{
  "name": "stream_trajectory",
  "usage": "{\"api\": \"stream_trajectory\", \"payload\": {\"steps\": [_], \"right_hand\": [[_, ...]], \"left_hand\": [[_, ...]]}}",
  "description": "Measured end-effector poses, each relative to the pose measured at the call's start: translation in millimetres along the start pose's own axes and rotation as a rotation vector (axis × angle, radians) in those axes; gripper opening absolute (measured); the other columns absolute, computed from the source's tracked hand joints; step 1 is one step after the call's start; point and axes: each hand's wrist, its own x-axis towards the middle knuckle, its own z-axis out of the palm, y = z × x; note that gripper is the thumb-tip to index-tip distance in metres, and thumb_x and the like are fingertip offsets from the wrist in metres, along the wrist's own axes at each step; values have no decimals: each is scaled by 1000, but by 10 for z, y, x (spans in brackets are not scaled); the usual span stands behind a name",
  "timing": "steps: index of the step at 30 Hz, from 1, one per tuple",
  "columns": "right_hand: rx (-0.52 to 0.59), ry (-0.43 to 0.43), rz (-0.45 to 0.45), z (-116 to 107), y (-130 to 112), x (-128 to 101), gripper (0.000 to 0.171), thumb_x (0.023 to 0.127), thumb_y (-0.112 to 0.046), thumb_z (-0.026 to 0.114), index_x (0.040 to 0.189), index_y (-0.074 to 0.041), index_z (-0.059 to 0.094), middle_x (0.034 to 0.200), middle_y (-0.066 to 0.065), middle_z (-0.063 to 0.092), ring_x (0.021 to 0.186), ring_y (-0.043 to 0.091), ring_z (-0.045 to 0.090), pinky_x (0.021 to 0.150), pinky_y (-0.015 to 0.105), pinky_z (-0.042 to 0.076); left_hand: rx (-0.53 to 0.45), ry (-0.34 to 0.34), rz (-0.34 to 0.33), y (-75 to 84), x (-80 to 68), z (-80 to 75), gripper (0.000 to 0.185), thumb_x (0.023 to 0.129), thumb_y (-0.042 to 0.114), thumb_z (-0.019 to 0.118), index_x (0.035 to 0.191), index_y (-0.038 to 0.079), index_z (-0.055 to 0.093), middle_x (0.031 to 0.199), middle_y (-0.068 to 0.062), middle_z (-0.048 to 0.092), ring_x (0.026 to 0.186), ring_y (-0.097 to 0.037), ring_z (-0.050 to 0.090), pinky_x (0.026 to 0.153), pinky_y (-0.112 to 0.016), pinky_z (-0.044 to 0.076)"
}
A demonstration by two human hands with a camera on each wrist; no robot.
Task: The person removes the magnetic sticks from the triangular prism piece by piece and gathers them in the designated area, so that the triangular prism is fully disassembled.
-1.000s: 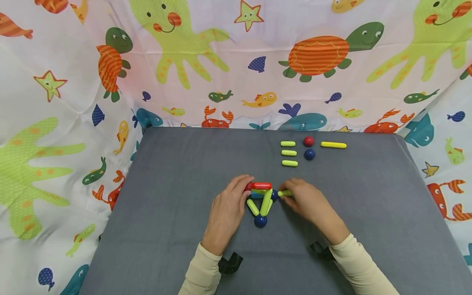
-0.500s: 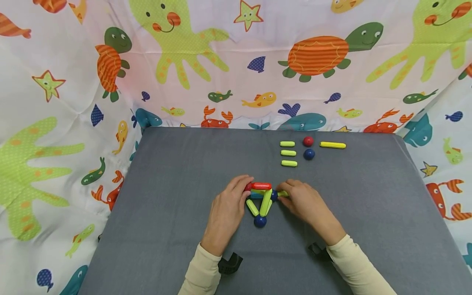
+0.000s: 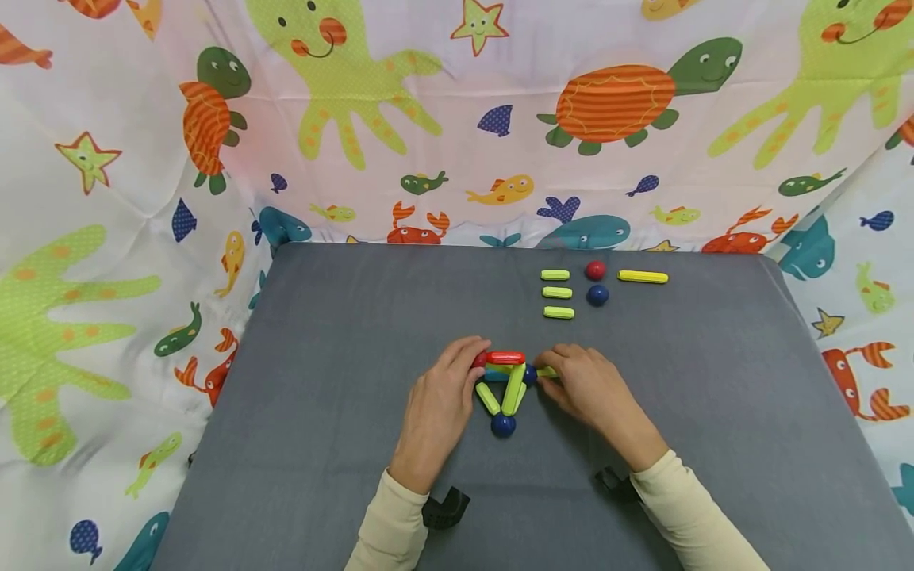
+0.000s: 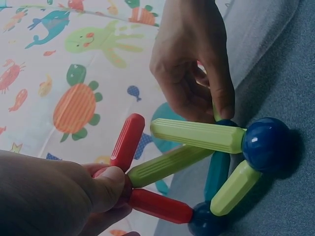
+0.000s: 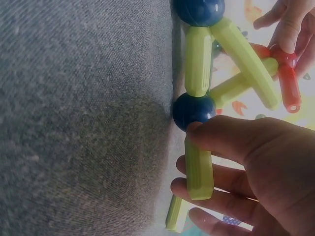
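Observation:
A frame of magnetic sticks and balls stands on the grey cloth. My left hand (image 3: 438, 408) pinches its red ball (image 5: 286, 57) between thumb and fingers. From that ball extend a red stick (image 3: 505, 358), another red stick (image 4: 162, 206) and a light green stick (image 4: 170, 164). My right hand (image 3: 596, 396) holds a short light green stick (image 5: 199, 169), its end at a blue ball (image 5: 189, 109) of the frame; the thumb touches both. Nearest me is another blue ball (image 3: 503, 426) with several green sticks on it. A teal stick (image 4: 217, 172) lies low in the frame.
Toward the back of the grey table (image 3: 343, 333) lie several short green sticks (image 3: 557, 293), a loose red ball (image 3: 596, 270), a loose blue ball (image 3: 597, 295) and a longer yellow stick (image 3: 643, 277). A patterned curtain (image 3: 443, 103) hangs behind and at the sides.
My right hand has shifted slightly left, bringing the green stick up against the blue ball. The left hand keeps its hold on the red ball. The head view has tilted a little.

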Motion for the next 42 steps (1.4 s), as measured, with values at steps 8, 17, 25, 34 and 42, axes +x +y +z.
{"api": "stream_trajectory", "payload": {"steps": [8,17,25,34,42], "right_hand": [[-28,0,-16,7,29,13,23,86,-15,89,106,-13,79,100,3,73,93,26,71,82,49,57],[-1,73,55,-73,148,89,21,88,-20,90,106,-17,80,91,2,71,75,23,66,66,45,59],[32,24,135,-85,256,237,29,92,-8,83,120,-7,73,108,11,74,90,29,71,78,50,61],[16,29,143,-22,369,359,25,92,-4,82,117,-4,75,106,14,73,89,34,71,78,53,60],[1,42,136,55,449,384,26,91,-4,82,117,-6,77,107,14,74,92,35,72,78,54,57]], "left_hand": [[-5,13,7,-14,-8,5,35,104,20,68,140,18,68,141,2,64,89,-21,75,68,-35,61],[-3,8,-1,-15,4,-10,36,105,21,67,140,17,68,142,1,64,85,-21,74,67,-34,60],[-6,12,-1,-32,-7,-9,35,105,20,67,140,18,68,142,2,64,84,-19,73,66,-33,59],[-13,13,7,-26,5,-13,37,104,19,68,141,18,67,143,2,64,83,-19,73,66,-33,59],[-6,6,9,-26,9,-12,37,104,19,69,141,18,67,143,1,64,83,-19,73,66,-33,59]]}}
